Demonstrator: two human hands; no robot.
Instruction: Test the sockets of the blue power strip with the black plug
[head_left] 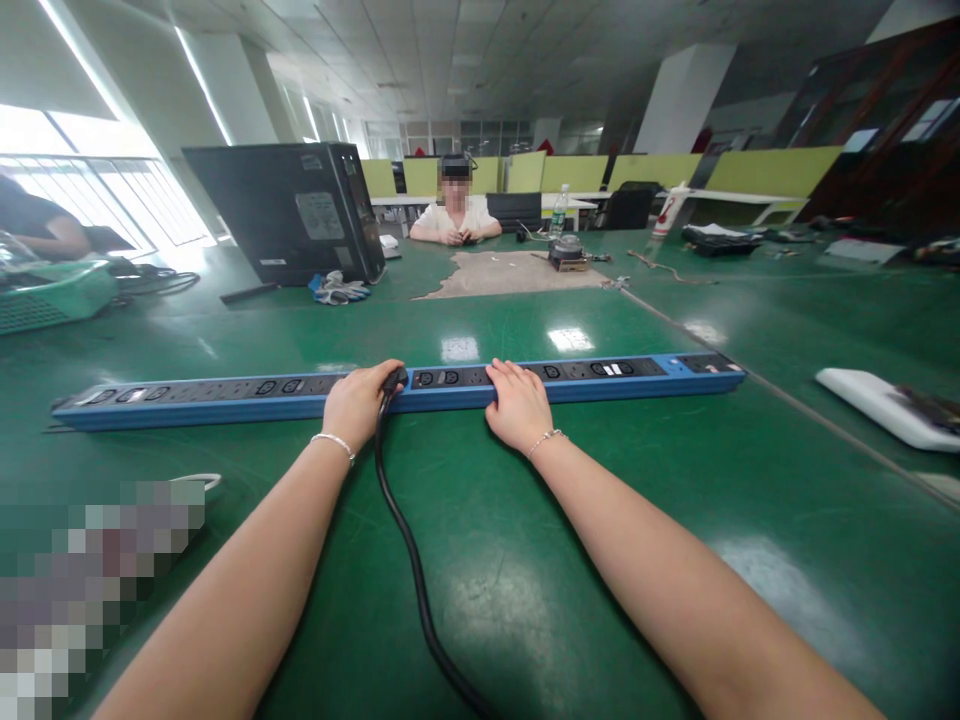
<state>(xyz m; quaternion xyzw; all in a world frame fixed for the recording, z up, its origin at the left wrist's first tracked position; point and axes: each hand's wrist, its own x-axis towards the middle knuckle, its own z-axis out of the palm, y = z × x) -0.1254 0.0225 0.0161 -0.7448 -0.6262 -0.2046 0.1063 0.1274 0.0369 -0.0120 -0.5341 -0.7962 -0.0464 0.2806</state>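
Head view: strip (225, 402), blue with black sockets, lies crosswise on green table (615, 520), well short of the far edge; its right end meets a seam in the surface. Left hand (352, 403) closed around black plug (395, 380), at the sockets near mid-strip; depth of insertion cannot be told, fingers cover it. Cord (414, 560) runs from plug over the strip's near side toward the near edge. Right hand (519, 403) loosely open, palm down on the strip to the right of the plug, fingers extended over the sockets. Toward the far left corner: computer case (277, 215), gloves (339, 289) just beside it. Basket (60, 297) at left. Person (456, 220) seated at far edge, bottle (559, 212) near.
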